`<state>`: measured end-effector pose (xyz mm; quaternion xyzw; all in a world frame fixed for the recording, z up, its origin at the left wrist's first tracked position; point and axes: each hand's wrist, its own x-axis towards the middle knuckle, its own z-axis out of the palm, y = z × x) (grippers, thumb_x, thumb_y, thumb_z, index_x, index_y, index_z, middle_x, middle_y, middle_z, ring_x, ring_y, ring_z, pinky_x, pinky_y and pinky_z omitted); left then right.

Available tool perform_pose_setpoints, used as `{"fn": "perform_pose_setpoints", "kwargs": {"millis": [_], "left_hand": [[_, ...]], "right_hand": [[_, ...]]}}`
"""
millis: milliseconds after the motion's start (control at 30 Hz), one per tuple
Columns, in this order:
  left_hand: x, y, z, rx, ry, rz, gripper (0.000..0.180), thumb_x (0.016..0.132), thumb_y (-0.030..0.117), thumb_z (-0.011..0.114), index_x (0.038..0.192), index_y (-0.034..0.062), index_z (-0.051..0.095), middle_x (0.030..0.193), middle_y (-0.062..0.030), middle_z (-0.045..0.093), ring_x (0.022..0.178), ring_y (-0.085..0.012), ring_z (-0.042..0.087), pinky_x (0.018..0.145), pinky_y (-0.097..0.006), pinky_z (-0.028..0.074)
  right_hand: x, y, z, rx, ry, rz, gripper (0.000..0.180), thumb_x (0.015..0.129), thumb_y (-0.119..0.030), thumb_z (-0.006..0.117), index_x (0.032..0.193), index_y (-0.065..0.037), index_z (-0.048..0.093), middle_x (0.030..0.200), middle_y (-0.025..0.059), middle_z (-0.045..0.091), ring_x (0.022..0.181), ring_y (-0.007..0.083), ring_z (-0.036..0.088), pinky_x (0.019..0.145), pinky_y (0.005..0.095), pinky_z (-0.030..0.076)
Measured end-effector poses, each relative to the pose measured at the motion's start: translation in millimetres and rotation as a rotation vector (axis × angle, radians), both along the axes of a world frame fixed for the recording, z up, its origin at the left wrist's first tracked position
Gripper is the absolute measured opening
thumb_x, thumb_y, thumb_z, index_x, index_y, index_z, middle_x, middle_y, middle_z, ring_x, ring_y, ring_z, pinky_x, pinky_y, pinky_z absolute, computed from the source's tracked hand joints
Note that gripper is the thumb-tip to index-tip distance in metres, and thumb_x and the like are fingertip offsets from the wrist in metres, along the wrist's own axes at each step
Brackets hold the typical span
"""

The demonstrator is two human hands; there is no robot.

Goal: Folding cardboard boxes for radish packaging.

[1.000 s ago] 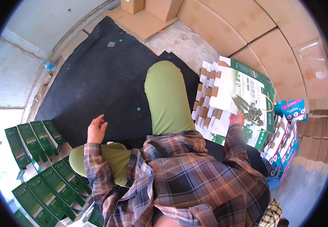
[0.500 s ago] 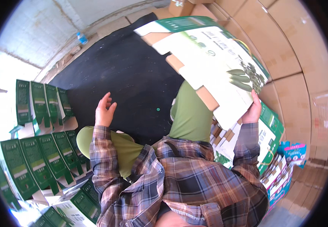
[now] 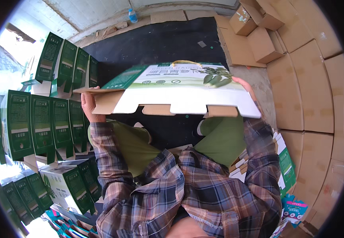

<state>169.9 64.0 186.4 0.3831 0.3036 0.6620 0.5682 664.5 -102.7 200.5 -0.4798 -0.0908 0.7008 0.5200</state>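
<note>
A green and white cardboard carton [image 3: 184, 95] hangs in front of me over my knees, still rather flat. It has a yellow cord handle [image 3: 187, 62] on its far edge and a printed picture of green vegetables. Along the near edge run white and brown cut flaps. My left hand [image 3: 90, 106] grips the carton's left end by a flap, fingers partly behind the board. At the right end my right hand [image 3: 244, 85] holds the side edge; most of its fingers are hidden behind the carton.
Rows of folded green cartons [image 3: 41, 123] are stacked on my left. A wall of brown boxes [image 3: 311, 87] rises on the right, with open brown boxes [image 3: 259, 23] at the far right. Black sheeting [image 3: 156, 43] covers the floor; a blue bottle [image 3: 132, 16] stands beyond. Flat cartons [image 3: 285, 166] lie by my right arm.
The carton has come from the upper right to the middle before me and tilted. My left hand, free and spread before, now grips its left end. The view has swung right.
</note>
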Motion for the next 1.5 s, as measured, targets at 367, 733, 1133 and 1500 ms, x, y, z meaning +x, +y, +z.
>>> {"fn": "perform_pose_setpoints", "kwargs": {"millis": [367,733,1133,1500], "left_hand": [[35.3,-8.1,-32.3,-0.288,0.291,0.143,0.021,0.088,0.026,0.063,0.094,0.0054,0.061,0.086,-0.0005,0.062,0.075,-0.0088,0.054,0.070,-0.025,0.044],[45.3,-24.1,-29.8,-0.229,0.293,-0.074,0.039,0.072,0.000,0.074,0.107,0.0028,0.057,0.099,-0.0047,0.064,0.091,-0.0154,0.059,0.084,-0.029,0.045],[38.1,-35.7,-26.3,-0.177,0.570,-0.182,0.021,0.085,0.008,0.065,0.104,0.0014,0.064,0.098,-0.0041,0.064,0.087,-0.0108,0.059,0.079,-0.026,0.047],[34.6,-33.2,-14.0,-0.086,0.356,0.179,0.033,0.095,0.021,0.051,0.119,-0.0015,0.054,0.113,-0.0082,0.060,0.102,-0.0137,0.056,0.088,-0.027,0.044]], "right_hand": [[6.0,34.8,-59.8,-0.211,-0.207,-0.169,0.043,0.091,-0.047,0.042,0.092,-0.007,0.056,0.072,-0.0007,0.054,0.060,0.0118,0.051,0.059,0.0313,0.045],[-57.8,52.6,-34.9,0.312,-1.506,-0.313,0.108,0.068,-0.035,0.080,0.143,-0.002,0.011,0.144,0.0268,0.017,0.134,0.0382,0.022,0.108,0.0405,0.026],[-63.0,68.1,-46.3,0.277,-1.510,-0.340,0.085,0.067,-0.004,0.060,0.140,-0.001,0.017,0.142,0.0244,0.024,0.129,0.0356,0.034,0.105,0.0378,0.031],[-77.4,41.2,-4.1,0.522,-0.793,-0.322,0.067,0.067,0.009,0.039,0.133,-0.002,0.037,0.126,0.0109,0.048,0.116,0.0189,0.048,0.098,0.0283,0.037]]}}
